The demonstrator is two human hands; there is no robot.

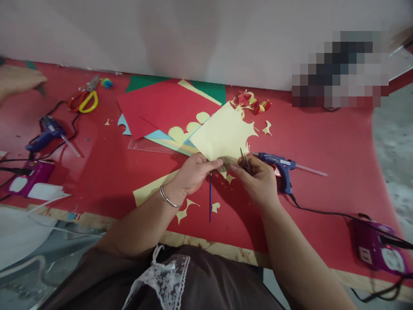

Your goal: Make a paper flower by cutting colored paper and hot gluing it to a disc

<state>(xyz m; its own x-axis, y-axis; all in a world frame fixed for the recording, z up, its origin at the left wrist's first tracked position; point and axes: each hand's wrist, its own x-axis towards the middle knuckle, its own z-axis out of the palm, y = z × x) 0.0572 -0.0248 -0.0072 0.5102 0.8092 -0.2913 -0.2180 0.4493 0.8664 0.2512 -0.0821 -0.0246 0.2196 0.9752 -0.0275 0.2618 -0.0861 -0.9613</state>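
While the left hand (195, 172) pinches a pale-yellow, ragged-edged paper sheet (221, 129) between the red-topped table's (325, 137) near and far edges, the right hand (261, 181) grips slim metal scissors (242, 157); cutting appears in hand, calling next for steady paper.

I've got two blue glue guns (47, 137) (281, 163) here, two purple power sockets (45, 171) (371, 247), one slim blue stick (210, 198), plus my two hands (194, 172) (263, 183)!
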